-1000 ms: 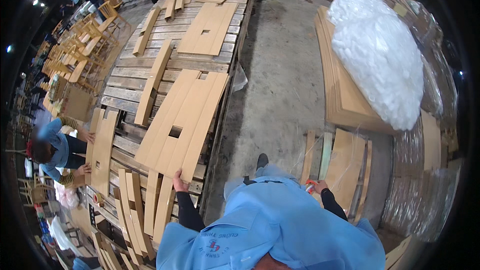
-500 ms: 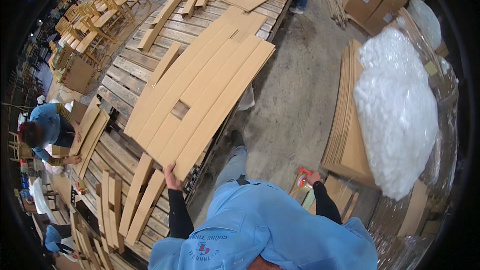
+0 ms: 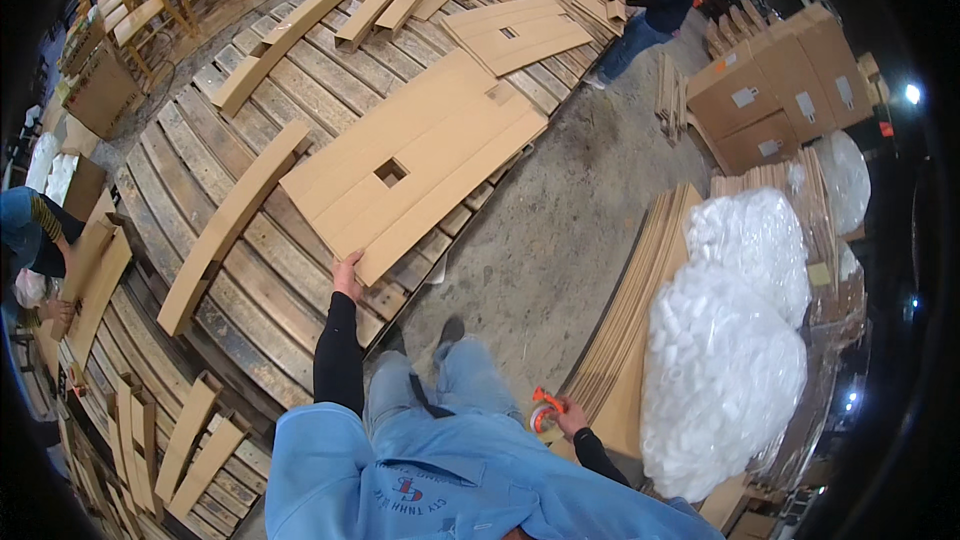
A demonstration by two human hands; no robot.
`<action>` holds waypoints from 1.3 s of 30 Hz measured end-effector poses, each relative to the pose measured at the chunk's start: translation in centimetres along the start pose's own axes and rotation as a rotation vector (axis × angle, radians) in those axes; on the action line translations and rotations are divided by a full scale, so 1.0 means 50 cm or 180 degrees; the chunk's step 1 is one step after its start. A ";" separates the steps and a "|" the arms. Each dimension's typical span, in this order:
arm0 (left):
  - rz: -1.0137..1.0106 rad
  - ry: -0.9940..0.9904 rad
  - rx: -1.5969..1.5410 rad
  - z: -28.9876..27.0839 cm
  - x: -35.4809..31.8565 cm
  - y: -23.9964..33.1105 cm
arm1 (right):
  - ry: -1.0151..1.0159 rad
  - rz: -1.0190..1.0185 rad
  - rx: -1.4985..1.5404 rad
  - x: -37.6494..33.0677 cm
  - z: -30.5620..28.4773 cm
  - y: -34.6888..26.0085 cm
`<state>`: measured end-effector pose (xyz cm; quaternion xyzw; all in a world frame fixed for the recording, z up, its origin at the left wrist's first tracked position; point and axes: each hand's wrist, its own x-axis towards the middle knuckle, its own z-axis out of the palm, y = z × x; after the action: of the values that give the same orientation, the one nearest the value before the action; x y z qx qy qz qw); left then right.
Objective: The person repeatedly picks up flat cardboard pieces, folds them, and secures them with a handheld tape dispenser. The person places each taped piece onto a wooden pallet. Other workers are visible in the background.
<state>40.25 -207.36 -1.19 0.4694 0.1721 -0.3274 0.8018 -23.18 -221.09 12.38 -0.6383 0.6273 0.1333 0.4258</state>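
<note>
L grip [image 3: 347, 275] holds near-end edge of square-holed cardboard sheet [image 3: 432, 153]; sheet lies ahead of it, long axis fwd & to R, on/over slatted wood table [image 3: 268, 270] (contact unclear). R grip [image 3: 571, 418], well apart to R & farther from sheet, holds orange tape dispenser [image 3: 545, 406].

Lettering [image 3: 428, 506] w/ red logo [image 3: 405, 489] on blue shirt [image 3: 480, 455]; labels [image 3: 745, 97] on ctns [image 3: 778, 78] illegible.

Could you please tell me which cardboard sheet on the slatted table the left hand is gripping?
The near sheet, held at its closest edge; the far holed sheet lies beyond it, away from the left hand.
</note>
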 end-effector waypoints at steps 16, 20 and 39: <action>0.0196 0.2664 0.2180 0.170 0.125 -0.060 | 0.0113 -0.1173 -0.1419 0.662 -0.466 -0.476; 0.0385 0.2970 0.2508 0.174 0.132 -0.104 | 0.0417 -0.1318 -0.1306 0.781 -0.512 -0.686; -0.0259 0.0523 0.0492 0.262 0.171 -0.143 | -0.0943 -0.1027 -0.2060 0.658 -0.343 -0.518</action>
<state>41.16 -224.26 -4.21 0.5477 0.2303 -0.3324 0.7325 0.11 -259.78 9.27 -0.8038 0.3762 0.3464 0.3039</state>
